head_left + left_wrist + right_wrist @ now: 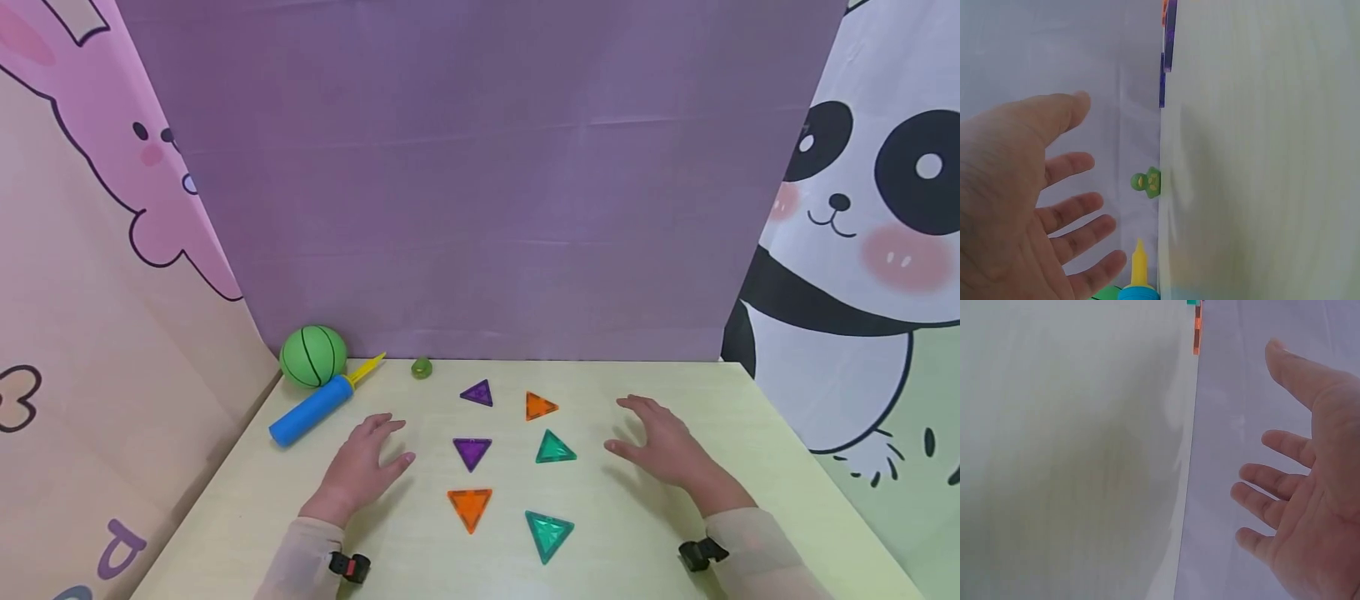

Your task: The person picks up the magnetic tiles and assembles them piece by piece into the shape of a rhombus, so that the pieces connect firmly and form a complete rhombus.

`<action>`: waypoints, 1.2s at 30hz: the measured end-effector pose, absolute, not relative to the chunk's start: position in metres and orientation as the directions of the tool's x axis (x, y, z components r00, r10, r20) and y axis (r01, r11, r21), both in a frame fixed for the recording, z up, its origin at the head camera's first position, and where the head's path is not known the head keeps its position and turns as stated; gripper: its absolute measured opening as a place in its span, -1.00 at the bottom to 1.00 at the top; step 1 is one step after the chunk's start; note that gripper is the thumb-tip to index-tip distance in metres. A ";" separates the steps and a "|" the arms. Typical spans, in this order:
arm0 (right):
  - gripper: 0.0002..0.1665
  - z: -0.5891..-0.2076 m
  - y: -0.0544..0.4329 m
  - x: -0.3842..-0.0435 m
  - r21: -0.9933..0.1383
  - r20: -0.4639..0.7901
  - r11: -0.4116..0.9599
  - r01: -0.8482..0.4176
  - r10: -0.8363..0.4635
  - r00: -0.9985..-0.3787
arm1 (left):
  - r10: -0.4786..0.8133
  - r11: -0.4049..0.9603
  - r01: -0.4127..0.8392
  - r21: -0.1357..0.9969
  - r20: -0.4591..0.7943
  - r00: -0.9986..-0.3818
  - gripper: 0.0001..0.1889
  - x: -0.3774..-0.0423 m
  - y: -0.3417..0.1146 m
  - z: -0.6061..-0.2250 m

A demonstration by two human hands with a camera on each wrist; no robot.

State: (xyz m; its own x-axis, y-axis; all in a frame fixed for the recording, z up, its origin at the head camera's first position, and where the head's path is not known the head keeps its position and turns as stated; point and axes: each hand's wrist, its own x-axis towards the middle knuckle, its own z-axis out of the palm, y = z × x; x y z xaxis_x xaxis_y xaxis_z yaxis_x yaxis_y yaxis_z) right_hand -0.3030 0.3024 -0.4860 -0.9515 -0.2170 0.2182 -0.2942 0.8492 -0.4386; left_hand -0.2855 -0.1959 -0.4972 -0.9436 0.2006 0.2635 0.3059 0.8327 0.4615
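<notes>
Several translucent triangular tiles lie flat on the table between my hands. In the left column are a purple triangle (477, 393), another purple triangle (472, 452) and a larger orange triangle (470, 507). The right column has a small orange triangle (539, 406), a green triangle (555, 447) and a bigger green triangle (549, 534). My left hand (362, 468) hovers left of the tiles, fingers relaxed and thumb apart, holding nothing. On the other side my right hand (663, 446) is held over the table with loosely spread fingers, also without anything in it.
At the back left sits a green ball (312, 356) with black lines. Beside it lies a blue pump (312, 411) with a yellow nozzle. A small green figure (1146, 182) stands near the back edge. A purple cloth (480, 183) hangs behind the table (637, 550).
</notes>
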 end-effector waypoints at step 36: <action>-0.17 -0.484 0.243 -0.346 -0.614 0.149 0.734 -0.291 -0.254 -0.956 | 0.353 0.712 0.382 0.589 0.171 -0.920 -0.48 -0.286 -0.164 -0.499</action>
State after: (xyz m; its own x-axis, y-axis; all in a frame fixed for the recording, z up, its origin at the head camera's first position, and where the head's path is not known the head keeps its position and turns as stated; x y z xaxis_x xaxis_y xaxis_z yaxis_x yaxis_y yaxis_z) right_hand -0.3461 0.2428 -0.4845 -0.9556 -0.2541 0.1489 -0.2908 0.7339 -0.6139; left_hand -0.2862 -0.1639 -0.4993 -0.9200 0.3528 0.1705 0.3822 0.7123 0.5887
